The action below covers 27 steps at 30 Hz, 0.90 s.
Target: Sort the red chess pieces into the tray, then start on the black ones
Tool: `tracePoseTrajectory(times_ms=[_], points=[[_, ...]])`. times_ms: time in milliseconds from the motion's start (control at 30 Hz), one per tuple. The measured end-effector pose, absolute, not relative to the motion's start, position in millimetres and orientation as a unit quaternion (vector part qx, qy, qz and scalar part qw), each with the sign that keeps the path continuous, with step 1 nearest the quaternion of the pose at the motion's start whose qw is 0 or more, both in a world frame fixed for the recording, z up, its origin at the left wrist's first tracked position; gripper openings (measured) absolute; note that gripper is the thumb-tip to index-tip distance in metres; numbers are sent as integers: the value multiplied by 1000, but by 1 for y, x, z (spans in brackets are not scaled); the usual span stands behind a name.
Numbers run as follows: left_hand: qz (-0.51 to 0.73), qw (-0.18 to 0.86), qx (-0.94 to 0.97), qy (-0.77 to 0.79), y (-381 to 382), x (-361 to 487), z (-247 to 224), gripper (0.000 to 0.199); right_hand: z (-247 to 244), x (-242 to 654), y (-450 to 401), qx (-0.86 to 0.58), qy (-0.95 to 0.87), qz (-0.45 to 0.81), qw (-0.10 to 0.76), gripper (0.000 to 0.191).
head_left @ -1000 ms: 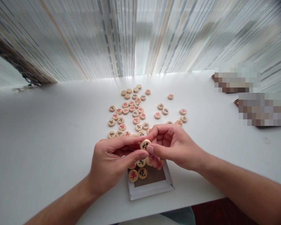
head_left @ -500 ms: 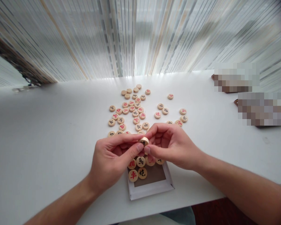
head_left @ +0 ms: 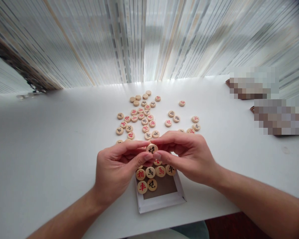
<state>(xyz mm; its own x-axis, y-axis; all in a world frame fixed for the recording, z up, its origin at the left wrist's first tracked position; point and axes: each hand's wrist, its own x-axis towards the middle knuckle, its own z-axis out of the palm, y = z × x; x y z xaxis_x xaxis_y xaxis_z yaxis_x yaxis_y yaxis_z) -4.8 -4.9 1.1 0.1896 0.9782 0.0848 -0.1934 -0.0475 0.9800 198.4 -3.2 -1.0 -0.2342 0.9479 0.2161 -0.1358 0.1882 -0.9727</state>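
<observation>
Between the fingertips of both hands is a round wooden Chinese chess piece (head_left: pixel 151 149) with a black character facing me. My left hand (head_left: pixel 122 166) pinches it from the left, and my right hand (head_left: pixel 186 156) grips its right side. Just below lies a shallow white box (head_left: pixel 161 206) with a brown bottom. Pieces sit in it in rows, among them a red-marked piece (head_left: pixel 142 187) and a black-marked piece (head_left: pixel 152 184) nearest me. My hands hide the far part of the box.
Many loose chess pieces (head_left: pixel 141 116) lie scattered on the white table (head_left: pixel 64 149) beyond my hands, several blank side up. Two blurred-out objects (head_left: pixel 249 89) stand at the right. A striped curtain (head_left: pixel 149 39) hangs behind the table.
The held piece has turned so its black character faces me more fully. My right fingertips have closed in on its right side. The pieces in the box have not moved.
</observation>
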Motion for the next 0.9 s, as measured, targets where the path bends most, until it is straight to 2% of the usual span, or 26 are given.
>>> tracePoseTrajectory(times_ms=[100, 233, 467, 700, 900], points=[[505, 587, 504, 382, -5, -5, 1, 32, -1, 199, -1, -340, -524, 604, 495, 23], [496, 603, 487, 391, -4, -4, 3, 28, -1, 200, 2, -340, -470, 666, 469, 25], [501, 596, 472, 414, -1, -4, 6, 17, 4, 199, 3, -376, -421, 665, 488, 33], [494, 580, 509, 401, -2, -4, 5, 32, 7, 197, 2, -352, -384, 718, 461, 33], [494, 559, 529, 404, 0, -5, 5, 28, 2, 198, 4, -337, -390, 728, 452, 29]])
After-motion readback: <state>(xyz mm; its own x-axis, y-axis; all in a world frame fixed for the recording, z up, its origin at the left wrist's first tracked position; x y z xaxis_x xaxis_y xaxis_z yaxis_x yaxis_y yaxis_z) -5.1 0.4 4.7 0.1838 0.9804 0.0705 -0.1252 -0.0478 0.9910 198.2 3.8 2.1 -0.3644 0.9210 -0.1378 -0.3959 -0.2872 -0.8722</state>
